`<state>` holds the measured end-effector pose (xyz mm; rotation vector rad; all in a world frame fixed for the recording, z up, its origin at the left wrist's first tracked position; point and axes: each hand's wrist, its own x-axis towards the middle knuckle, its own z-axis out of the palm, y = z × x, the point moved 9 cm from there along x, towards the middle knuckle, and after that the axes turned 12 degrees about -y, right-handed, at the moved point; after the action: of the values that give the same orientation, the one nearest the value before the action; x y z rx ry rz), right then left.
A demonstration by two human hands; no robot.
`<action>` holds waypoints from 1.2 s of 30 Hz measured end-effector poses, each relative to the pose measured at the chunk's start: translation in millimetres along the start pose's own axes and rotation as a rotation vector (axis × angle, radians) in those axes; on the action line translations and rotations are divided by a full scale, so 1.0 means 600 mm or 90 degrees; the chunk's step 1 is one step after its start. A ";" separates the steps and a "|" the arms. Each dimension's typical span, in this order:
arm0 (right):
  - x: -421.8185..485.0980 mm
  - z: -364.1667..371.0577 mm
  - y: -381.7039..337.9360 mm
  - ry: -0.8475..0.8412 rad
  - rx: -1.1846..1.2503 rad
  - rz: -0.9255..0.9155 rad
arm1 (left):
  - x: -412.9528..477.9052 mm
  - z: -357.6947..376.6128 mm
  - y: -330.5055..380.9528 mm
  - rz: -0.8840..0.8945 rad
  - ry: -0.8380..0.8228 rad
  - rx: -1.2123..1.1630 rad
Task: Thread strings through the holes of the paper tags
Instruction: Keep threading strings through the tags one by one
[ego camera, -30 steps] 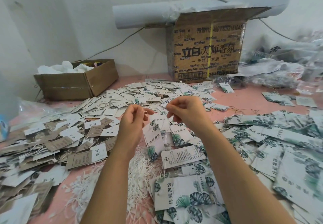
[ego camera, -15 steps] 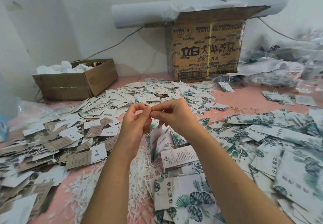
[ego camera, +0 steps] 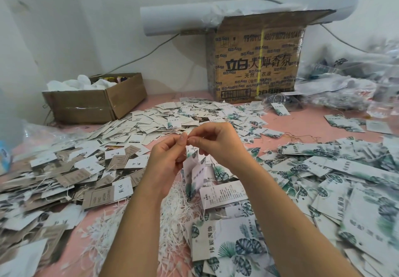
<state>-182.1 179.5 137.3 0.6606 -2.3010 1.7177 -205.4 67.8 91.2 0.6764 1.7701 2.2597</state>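
Two hands at work in front of the tall carton (ego camera: pixel 257 60), which stands at the far edge of the pink table (ego camera: pixel 302 125). The left hand (ego camera: pixel 166 158) and right hand (ego camera: pixel 216 142) are raised well in front of the carton, fingers curled. Their thumb and forefinger tips meet and pinch a thin white string (ego camera: pixel 187 141), which is barely visible between them. A small bunch of leaf-print tags (ego camera: pixel 195 173) hangs tilted from that pinch, on the side away from the carton and clear of the table. Farther still from the carton, under the forearms, lies a loose heap of cut white strings (ego camera: pixel 177 209). White tags (ego camera: pixel 172 116) spread directly before the carton's base. Larger leaf-print tags (ego camera: pixel 323 168) cover the table to its front right, and brown and white tags (ego camera: pixel 75 175) to its front left. A low open box (ego camera: pixel 95 101) sits to the carton's left, and a paper roll (ego camera: pixel 177 19) rests across the carton's top.
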 end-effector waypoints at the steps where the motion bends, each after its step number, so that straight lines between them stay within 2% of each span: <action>1: 0.000 -0.001 0.000 0.003 0.004 0.000 | 0.000 0.001 0.000 0.001 -0.006 -0.003; 5: 0.000 -0.006 0.004 0.005 0.009 0.014 | 0.000 0.001 0.002 0.008 -0.027 0.028; 15: -0.007 -0.018 0.017 0.016 0.055 0.073 | 0.003 0.004 0.008 0.017 0.006 0.181; 24: -0.006 -0.015 0.016 -0.004 0.010 0.084 | 0.002 0.010 0.018 0.055 0.001 0.228; 36: -0.008 -0.021 0.022 0.019 0.056 0.098 | -0.001 0.009 0.033 0.105 0.037 0.304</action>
<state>-185.4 195.5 127.7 0.4794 -2.3216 1.8912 -200.0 66.9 110.9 0.8732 2.3943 1.9716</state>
